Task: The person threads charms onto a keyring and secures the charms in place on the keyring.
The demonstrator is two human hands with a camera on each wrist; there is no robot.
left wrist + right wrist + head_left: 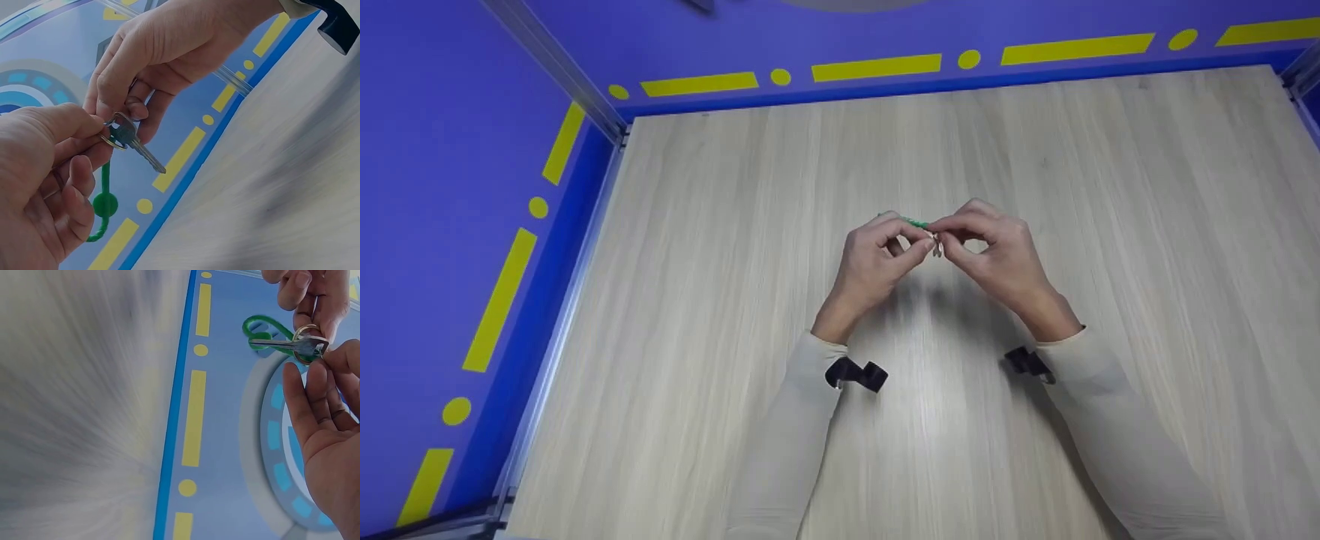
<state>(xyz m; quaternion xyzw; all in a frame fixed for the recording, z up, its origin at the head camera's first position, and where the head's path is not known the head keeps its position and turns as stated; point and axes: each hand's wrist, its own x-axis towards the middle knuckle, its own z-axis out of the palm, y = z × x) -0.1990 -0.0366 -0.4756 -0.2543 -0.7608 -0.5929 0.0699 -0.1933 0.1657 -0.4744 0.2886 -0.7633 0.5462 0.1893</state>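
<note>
Both hands meet above the table around a metal key (pixel 145 152) on a split key ring (pixel 114 142). My left hand (pixel 877 251) pinches the ring between thumb and forefinger. A green cord (pixel 264 319) with a round green bead (pixel 105 204) hangs from the ring. My right hand (pixel 997 244) pinches with its fingertips at the key's head, right by the ring; its fingers partly hide that spot. In the right wrist view the key's blade points left, away from the fingers.
A pale wood-grain table (pixel 720 300) lies under the hands. Blue panels (pixel 487 150) with yellow dashes and dots stand along its left and far sides. A black camera mount sits on the left wrist (pixel 856 373) and another on the right wrist (pixel 1029 365).
</note>
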